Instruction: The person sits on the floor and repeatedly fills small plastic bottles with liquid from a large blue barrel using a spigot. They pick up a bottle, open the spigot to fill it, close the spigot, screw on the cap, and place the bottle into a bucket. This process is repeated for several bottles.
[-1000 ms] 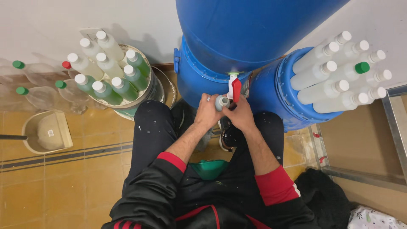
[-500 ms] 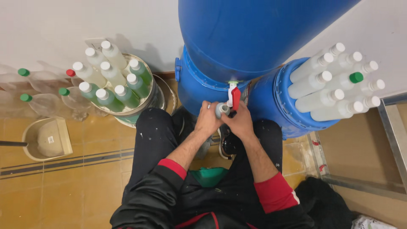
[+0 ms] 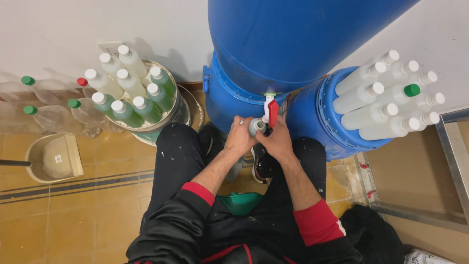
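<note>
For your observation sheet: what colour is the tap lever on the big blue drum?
Red lever on a white tap, clearest in the head view.

Both hands hold a small grey bottle (image 3: 256, 126) directly below the white tap with a red lever (image 3: 270, 108) on the large blue drum (image 3: 293, 44). The left hand (image 3: 239, 137) wraps the bottle from the left; the right hand (image 3: 277, 140) closes on it from the right. White-capped bottles (image 3: 386, 100) stand on a second blue drum (image 3: 312, 120) to the right. Bottles holding green liquid (image 3: 132, 93) fill a round bucket (image 3: 171, 115) to the left.

Bottle (image 3: 256, 127) under the tap (image 3: 269, 108), between barrel (image 3: 293, 44) and knees.
</note>
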